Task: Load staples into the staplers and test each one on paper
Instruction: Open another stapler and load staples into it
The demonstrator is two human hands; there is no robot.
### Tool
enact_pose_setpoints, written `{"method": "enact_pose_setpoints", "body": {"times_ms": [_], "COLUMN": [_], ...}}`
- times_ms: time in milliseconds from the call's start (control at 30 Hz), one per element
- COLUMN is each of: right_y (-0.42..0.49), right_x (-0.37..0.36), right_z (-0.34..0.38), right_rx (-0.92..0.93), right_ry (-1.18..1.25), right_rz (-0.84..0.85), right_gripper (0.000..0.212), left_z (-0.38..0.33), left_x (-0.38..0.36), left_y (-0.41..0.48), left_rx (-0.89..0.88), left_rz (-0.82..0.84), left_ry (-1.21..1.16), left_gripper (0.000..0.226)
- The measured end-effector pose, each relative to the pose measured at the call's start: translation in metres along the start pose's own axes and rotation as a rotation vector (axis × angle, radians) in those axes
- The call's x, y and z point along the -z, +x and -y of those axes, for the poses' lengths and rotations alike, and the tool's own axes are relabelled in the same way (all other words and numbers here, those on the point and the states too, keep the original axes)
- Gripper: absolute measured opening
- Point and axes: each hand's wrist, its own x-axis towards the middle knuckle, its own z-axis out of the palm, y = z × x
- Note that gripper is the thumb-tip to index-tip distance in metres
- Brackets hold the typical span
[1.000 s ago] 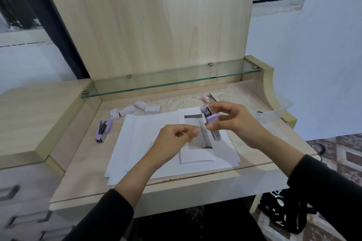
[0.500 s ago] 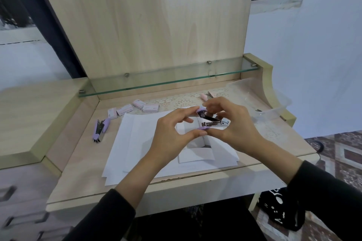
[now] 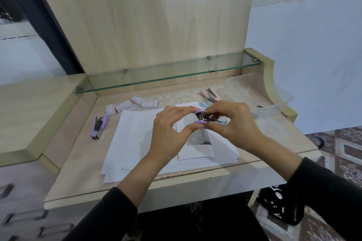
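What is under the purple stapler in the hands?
A small white sheet on a bigger paper pile, lying on the desk. The left hand and right hand, holding the stapler open, cover part of the sheet, so anything beneath them is hidden.

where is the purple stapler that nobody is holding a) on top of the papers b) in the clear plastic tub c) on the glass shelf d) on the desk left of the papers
d: the loose purple stapler lies on the desk, left of the paper stack and apart from it.
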Motion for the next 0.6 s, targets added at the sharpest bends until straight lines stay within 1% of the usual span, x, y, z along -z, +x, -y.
{"method": "enact_pose_setpoints", "body": {"times_ms": [133, 200, 300, 400, 500, 600], "right_y": [-0.001, -0.003, -0.004, -0.004, -0.005, -0.006], "right_x": [0.001, 0.001, 0.0, 0.002, 0.008, 0.012], "right_z": [-0.001, -0.001, -0.004, -0.004, -0.005, -0.012], "right_rx": [-0.006, -0.038, -0.078, -0.072, -0.104, -0.078], "right_ry": [-0.042, -0.031, 0.004, 0.027, 0.01, -0.077], "right_rz": [0.034, 0.047, 0.08, 0.109, 0.103, 0.062], "right_gripper": [0.034, 0.037, 0.036, 0.034, 0.038, 0.04], "left_z": [0.002, 0.001, -0.001, -0.001, 0.0, -0.001], "left_x": [0.002, 0.003, 0.004, 0.006, 0.007, 0.006], "left_y": [0.0, 0.001, 0.0, 0.0, 0.001, 0.001], "left_rx": [0.028, 0.039, 0.063, 0.097, 0.185, 0.321], "left_rz": [0.076, 0.099, 0.129, 0.163, 0.203, 0.222], "left_ry": [-0.021, -0.025, -0.031, -0.022, -0.041, -0.173], "left_gripper": [0.042, 0.045, 0.046, 0.047, 0.049, 0.046]}}
